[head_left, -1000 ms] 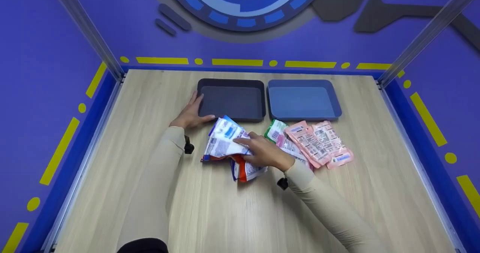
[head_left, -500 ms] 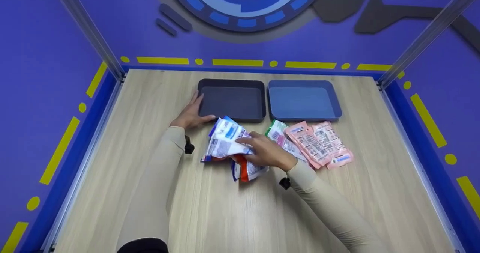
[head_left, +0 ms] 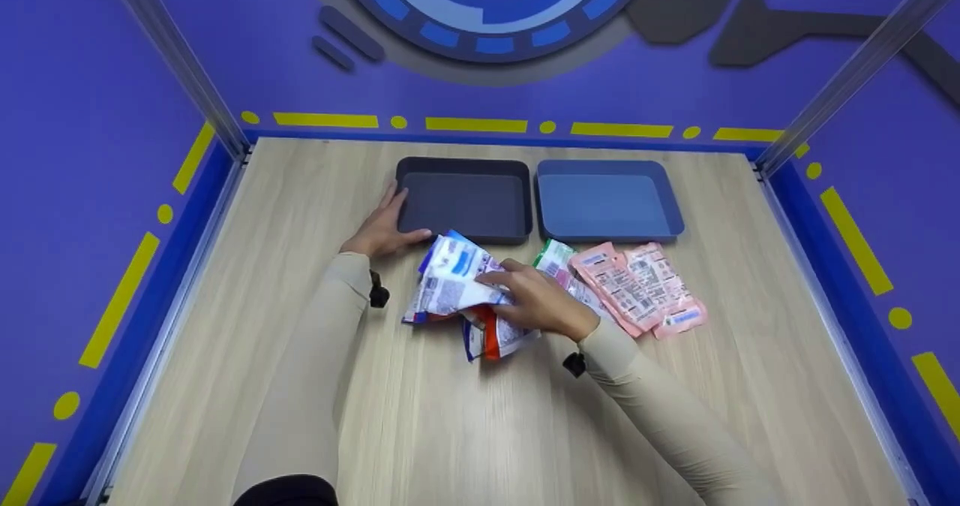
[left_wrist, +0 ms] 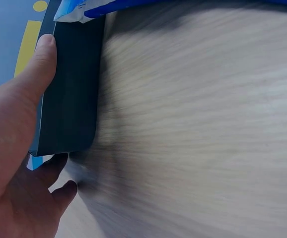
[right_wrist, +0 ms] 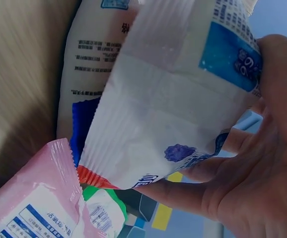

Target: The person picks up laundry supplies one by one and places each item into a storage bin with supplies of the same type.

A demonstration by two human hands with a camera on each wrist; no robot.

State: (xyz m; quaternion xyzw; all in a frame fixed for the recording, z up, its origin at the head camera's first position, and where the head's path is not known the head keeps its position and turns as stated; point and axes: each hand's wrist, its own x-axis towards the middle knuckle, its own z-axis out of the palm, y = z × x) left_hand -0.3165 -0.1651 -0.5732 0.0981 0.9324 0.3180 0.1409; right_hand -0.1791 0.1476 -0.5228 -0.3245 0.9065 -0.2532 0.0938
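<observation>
My left hand [head_left: 386,228] lies spread round the front left corner of a dark grey tray [head_left: 465,202]. Its thumb rests along the front wall of the tray [left_wrist: 74,89] in the left wrist view, with fingers at the left side. My right hand [head_left: 546,299] grips a white snack bag [head_left: 454,281] between thumb and fingers, at its right end. That bag [right_wrist: 158,99] bears a blue panel and purple fruit pictures in the right wrist view. Underneath lies another bag with an orange-red stripe [head_left: 492,337], partly hidden by the hand.
A blue-grey tray [head_left: 607,202] stands right of the dark one. Several packets lie before it: pink ones [head_left: 637,288] on top and a green-edged one [head_left: 553,257] beside them. Purple-blue walls [head_left: 480,97] enclose the back and sides of the wooden table [head_left: 465,431].
My right hand has shifted slightly to the right along the white snack bag, still gripping it. The striped bag's visible part has moved slightly right. My left hand and both trays have stayed in place.
</observation>
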